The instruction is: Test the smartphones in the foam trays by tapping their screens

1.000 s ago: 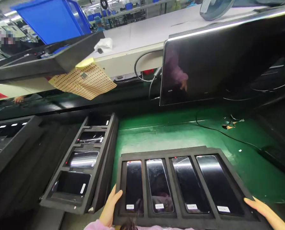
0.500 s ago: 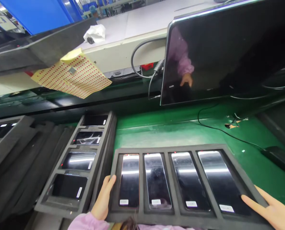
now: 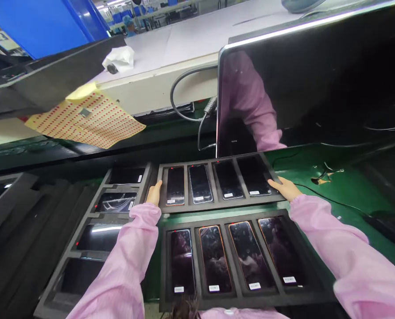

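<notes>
Both hands busy, arms stretched forward. I see the left hand closed on the left end of the far tray, thumb over the rim, the other fingers mostly hidden. The right hand grips the opposite end, thumb on the rim near the last phone.

Between the hands, in that dark tray: four phones side by side, one per slot, screens up. Each carries a white label at the end closer to the person. I note print on these, too small for me to read. Small red marks show at the far ends of some.

Closer to the body than either hand, between the pink sleeves: the near tray, holding four more phones, labelled likewise, lettering blurred. A green surface shows right of the right hand.

Left of the left hand: a side tray with four phones set crosswise, partly behind the sleeve. Beyond that hand, a yellow sheet printed with rows of red marks; I cannot make them out. Just beyond the far tray, a dark monitor reflects pink cloth.
</notes>
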### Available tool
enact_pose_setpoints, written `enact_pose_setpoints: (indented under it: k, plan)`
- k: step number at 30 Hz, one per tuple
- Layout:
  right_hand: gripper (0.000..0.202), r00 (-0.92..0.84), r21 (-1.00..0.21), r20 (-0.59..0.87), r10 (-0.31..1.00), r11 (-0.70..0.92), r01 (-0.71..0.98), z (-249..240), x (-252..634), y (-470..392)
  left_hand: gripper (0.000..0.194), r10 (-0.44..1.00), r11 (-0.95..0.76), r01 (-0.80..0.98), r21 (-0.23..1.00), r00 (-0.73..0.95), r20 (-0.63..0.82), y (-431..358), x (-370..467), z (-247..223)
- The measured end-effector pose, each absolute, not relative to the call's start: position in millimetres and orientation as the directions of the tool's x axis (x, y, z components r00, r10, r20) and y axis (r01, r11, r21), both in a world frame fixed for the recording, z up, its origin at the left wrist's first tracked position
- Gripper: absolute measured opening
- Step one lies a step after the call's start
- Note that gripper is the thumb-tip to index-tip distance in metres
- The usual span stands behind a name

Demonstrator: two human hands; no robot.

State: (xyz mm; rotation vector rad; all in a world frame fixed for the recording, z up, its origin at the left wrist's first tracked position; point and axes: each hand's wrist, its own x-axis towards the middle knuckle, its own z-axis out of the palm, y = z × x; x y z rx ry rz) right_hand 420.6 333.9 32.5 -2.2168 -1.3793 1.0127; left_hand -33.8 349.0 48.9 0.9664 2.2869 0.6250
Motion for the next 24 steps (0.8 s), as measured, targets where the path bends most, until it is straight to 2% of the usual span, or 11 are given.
enact_pose_setpoints:
  k: [4, 12, 19, 24]
  plan:
    - [0.029, 0.300, -0.496, -0.398, 0.867, -0.478, 0.725, 16.5, 416.4, 342.7, 0.048, 0.707, 0.700, 0.520, 0.489, -0.603, -0.371, 346.7, -31.4, 36.7]
    - [0.037, 0.371, -0.339, -0.327, 0.869, -0.475, 0.812, 17.9, 409.3, 341.1, 0.042, 0.731, 0.679, 0.669, 0.302, -0.578, -0.363, 341.1, -24.4, 40.8]
    - [0.030, 0.344, -0.319, -0.281, 0.896, -0.425, 0.847, 26.0, 423.1, 302.2, 0.048, 0.768, 0.628, 0.728, 0.274, -0.526, -0.365, 298.6, -31.1, 36.4]
    - [0.039, 0.362, -0.380, -0.285, 0.888, -0.451, 0.807, 8.6, 432.4, 241.8, 0.045, 0.783, 0.608, 0.736, 0.298, -0.495, -0.376, 235.4, -34.0, 25.7]
